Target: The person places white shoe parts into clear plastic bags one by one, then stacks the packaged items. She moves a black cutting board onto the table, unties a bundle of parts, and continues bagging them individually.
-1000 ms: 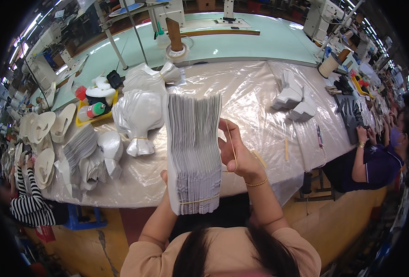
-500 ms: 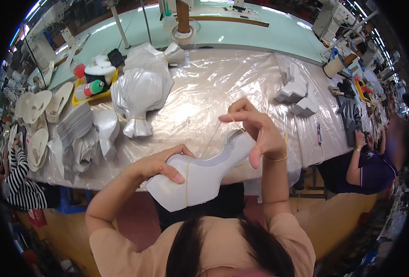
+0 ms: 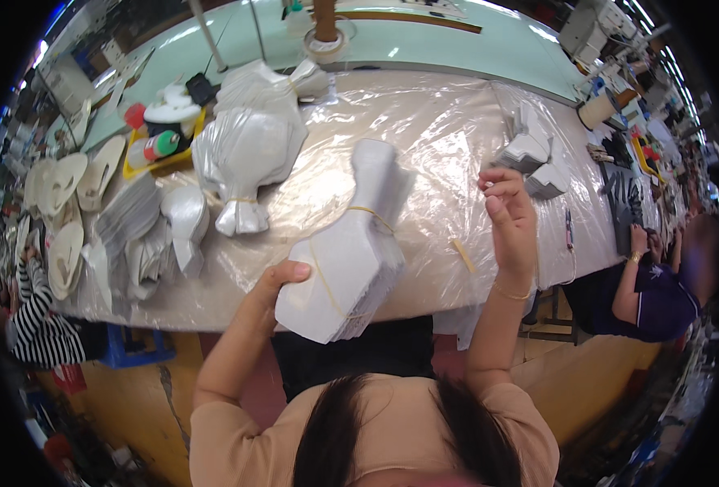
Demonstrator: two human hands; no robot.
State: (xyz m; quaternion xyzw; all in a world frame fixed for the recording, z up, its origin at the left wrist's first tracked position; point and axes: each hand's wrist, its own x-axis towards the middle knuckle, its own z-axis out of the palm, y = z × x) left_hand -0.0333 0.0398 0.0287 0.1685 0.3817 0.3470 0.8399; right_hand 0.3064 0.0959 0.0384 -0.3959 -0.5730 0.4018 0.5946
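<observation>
- Fingers of the left hand [image 3: 274, 284] are clasping the near left edge of a banded white stack [image 3: 351, 247].
- Right hand [image 3: 509, 219] is hovering apart, fingers curled, over the plastic-covered table [image 3: 449, 138].

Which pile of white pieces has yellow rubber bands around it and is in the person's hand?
The white stack held by the left hand at the table's near edge. It has yellow bands; the small stacks far right lie untouched.

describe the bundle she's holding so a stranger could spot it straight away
On the plastic-covered table, look at the near edge in front of the person. The left hand grips a stack of flat white cut-outs. Unlike the other stacks, it is lifted and bound by two thin yellow rubber bands.
</observation>
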